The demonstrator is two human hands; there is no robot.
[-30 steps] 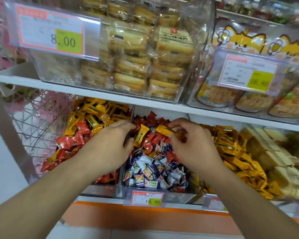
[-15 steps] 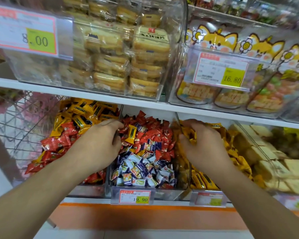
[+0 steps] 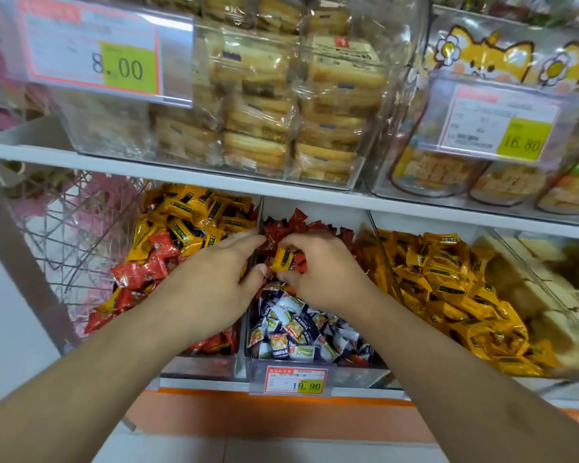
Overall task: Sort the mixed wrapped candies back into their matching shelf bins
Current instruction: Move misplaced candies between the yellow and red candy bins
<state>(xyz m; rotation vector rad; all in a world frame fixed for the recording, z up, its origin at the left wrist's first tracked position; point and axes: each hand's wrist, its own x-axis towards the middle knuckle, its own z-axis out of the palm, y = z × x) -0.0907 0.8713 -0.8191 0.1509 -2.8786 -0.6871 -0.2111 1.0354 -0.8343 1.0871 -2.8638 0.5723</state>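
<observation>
A yellow candy (image 3: 281, 259) now sat pinched in the right hand's (image 3: 318, 275) fingers, back over the middle bin (image 3: 315, 369) from the right bin; left hand (image 3: 214, 289) seemingly flat, fingers together.

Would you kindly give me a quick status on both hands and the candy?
Right hand pinching yellow candy over middle bin. Left hand open across the divider. Nothing blocking.

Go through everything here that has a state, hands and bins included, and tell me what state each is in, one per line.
Right hand: pinching a yellow candy over the middle bin.
Left hand: fingers extended, holding nothing visible, across the divider.
Middle bin: mixed, red candies behind, blue-white in front.
Left bin: mixed, yellow and red candies.
Right bin: yellow candies only, as far as visible.
</observation>
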